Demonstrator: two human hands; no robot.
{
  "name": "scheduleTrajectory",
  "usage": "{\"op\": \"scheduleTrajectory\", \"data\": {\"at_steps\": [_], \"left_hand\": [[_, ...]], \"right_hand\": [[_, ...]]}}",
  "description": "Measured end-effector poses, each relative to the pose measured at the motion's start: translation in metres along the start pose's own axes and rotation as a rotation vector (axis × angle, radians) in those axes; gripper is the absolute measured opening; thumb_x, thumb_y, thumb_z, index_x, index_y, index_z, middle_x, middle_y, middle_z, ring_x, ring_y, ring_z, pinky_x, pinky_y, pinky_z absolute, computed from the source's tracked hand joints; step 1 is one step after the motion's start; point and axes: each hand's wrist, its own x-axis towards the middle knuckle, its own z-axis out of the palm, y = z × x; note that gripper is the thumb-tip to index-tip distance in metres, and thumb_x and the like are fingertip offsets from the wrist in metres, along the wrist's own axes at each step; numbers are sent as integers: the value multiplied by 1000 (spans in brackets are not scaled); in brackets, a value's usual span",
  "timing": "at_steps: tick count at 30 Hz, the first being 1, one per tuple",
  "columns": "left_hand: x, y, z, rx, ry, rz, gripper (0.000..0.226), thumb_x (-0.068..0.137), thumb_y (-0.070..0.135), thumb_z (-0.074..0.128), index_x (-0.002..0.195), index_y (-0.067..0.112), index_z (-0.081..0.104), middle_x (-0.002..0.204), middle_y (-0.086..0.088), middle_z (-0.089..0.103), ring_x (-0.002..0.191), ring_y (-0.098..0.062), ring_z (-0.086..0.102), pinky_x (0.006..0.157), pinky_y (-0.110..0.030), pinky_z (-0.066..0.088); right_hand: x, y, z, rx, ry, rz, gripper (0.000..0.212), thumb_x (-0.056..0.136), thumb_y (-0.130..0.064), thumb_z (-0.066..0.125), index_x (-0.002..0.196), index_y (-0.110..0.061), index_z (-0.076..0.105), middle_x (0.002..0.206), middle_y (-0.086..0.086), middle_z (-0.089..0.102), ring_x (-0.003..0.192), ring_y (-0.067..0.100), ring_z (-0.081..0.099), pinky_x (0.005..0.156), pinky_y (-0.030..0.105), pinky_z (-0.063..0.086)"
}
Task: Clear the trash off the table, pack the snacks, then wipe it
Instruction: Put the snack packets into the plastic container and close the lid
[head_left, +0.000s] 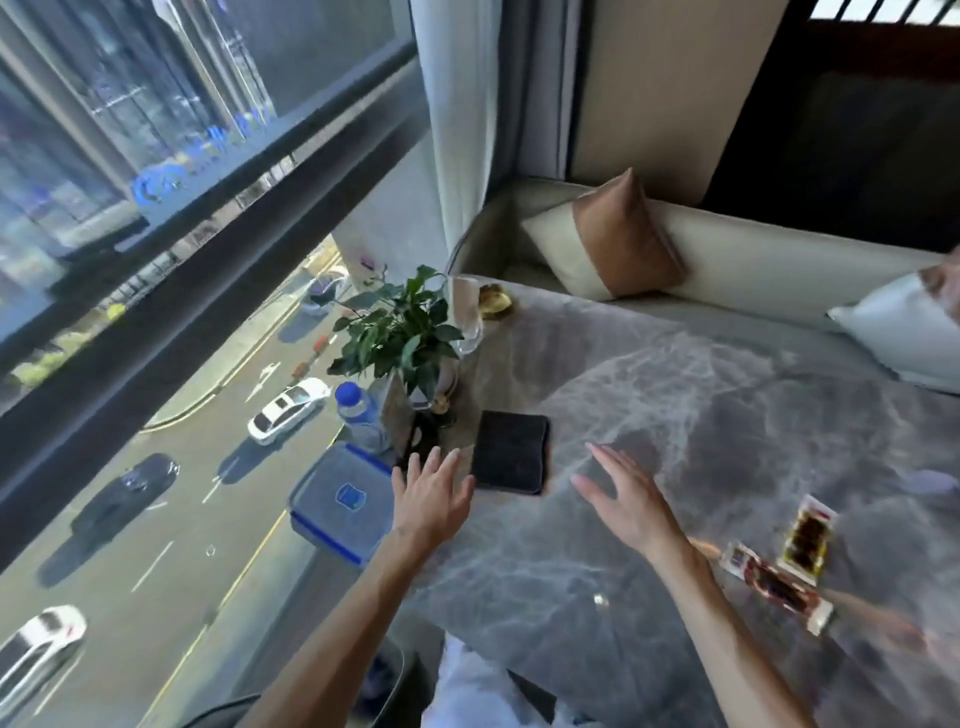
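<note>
Our forearms reach out over the grey marble table (727, 467), which we judge still unwiped. Two snack packets (779, 582) lie unpacked at its right edge, well apart from the lidded blue-rimmed container (343, 501) at its left. Between them lies the dark folded cloth (511, 452). Our left hand (431, 493) and right hand (623, 499) hover spread and empty either side of it. Behind stand a plant (400, 327), a glass (467, 312) and a bottle (358, 413).
</note>
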Motion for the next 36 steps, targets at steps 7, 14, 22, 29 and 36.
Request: {"op": "scheduleTrajectory", "data": {"at_steps": [7,14,22,29,36], "left_hand": [[55,-18,-7,-62,-101,43,55,98,45,36,149,26,30,159,-6,27,148,-32,19,119,-49,19],[123,-10,11,-179,-266,119,54,99,31,40,149,12,32,152,-18,37,140,-33,34,115,-38,29],[174,0,46,-154,-437,53,58,99,32,38,152,19,21,148,-17,42,132,-37,45,109,-46,38],[200,-4,61,-145,-444,52,57,99,31,38,152,17,22,142,-18,49,127,-36,49,105,-46,41],[155,-65,31,-184,-404,141,42,97,32,40,138,27,42,131,-9,59,112,-36,60,88,-42,51]], "right_hand": [[57,-22,17,-69,-2,64,61,94,-47,52,147,-20,38,155,4,38,147,21,27,119,33,20],[115,-27,64,-162,-97,156,65,96,-45,50,150,-15,32,158,5,30,148,24,23,121,38,19],[150,-22,106,-194,-267,336,69,96,-49,43,155,-21,17,163,4,14,151,23,10,122,43,16],[165,-19,109,-147,-280,414,67,97,-46,44,154,-22,19,163,4,16,151,21,13,122,39,16],[166,-50,143,-63,-303,333,64,94,-49,50,150,-30,29,158,-6,32,144,14,33,113,32,31]]}}
